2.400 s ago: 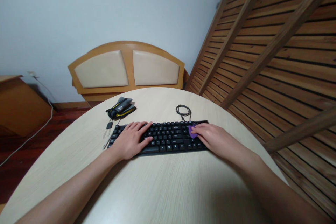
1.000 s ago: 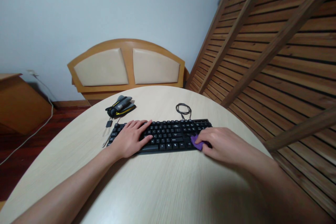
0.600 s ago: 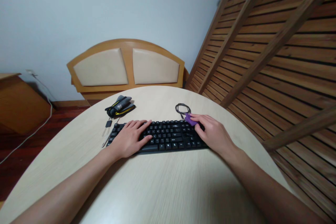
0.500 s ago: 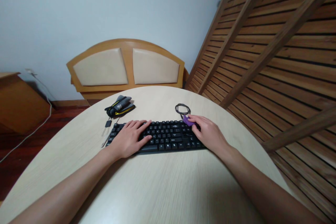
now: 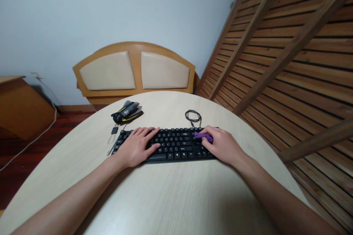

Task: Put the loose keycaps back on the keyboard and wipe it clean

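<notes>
A black keyboard [image 5: 176,143] lies on the pale round table [image 5: 165,194]. My left hand [image 5: 135,146] rests flat across its left part, fingers stretched out over the keys. Toward the keyboard's right end, my right hand [image 5: 222,143] pinches a purple cloth [image 5: 203,136] between thumb and fingers. The cloth is bunched and sits on or just above the keys; the hand hides part of it and the keys beneath. Behind the keyboard lies a coiled black cable [image 5: 193,115].
At the back left of the table are folded grey-and-black gloves [image 5: 127,112] with yellow trim. Beside them is a small black piece with thin metal prongs [image 5: 114,130]. A padded headboard [image 5: 135,68] stands behind the table, and a slatted wooden panel [image 5: 286,55] leans at the right.
My right hand has drawn the purple cloth slightly down and to the right over the keys, and the cloth looks more bunched. My left hand stays on the keyboard.
</notes>
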`<move>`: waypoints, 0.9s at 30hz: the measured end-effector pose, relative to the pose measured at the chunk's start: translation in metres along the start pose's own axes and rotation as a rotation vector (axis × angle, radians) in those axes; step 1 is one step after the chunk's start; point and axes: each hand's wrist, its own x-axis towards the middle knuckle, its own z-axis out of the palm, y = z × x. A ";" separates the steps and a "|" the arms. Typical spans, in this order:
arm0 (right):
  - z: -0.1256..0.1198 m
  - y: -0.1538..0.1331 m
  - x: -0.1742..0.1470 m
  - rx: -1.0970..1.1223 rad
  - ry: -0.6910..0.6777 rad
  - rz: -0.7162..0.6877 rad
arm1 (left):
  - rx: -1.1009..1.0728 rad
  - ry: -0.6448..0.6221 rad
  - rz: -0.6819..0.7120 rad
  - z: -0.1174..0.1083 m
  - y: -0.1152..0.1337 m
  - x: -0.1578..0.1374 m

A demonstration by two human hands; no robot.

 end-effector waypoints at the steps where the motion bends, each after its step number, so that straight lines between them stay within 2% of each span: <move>1: 0.001 0.000 0.000 0.001 0.038 0.030 | 0.002 -0.002 -0.001 0.000 0.000 0.000; 3: 0.005 0.002 0.000 0.028 0.129 0.069 | 0.008 -0.010 -0.008 -0.001 0.000 0.001; 5: 0.010 0.003 0.001 0.073 0.174 0.030 | 0.012 -0.020 -0.014 -0.002 0.001 0.001; 9: 0.016 0.005 0.001 0.132 0.030 -0.217 | 0.002 -0.025 -0.010 -0.003 0.001 0.001; 11: 0.012 0.005 0.001 0.133 -0.027 -0.267 | 0.000 -0.014 -0.004 -0.001 0.001 0.001; 18: -0.011 0.009 -0.003 0.157 -0.179 -0.256 | 0.022 -0.004 0.006 0.002 -0.002 0.000; 22: -0.015 0.010 -0.004 0.108 -0.201 -0.225 | 0.032 -0.015 -0.002 0.000 -0.001 0.001; 27: -0.025 0.009 -0.004 0.018 -0.197 -0.106 | 0.033 -0.014 -0.002 -0.001 0.000 0.001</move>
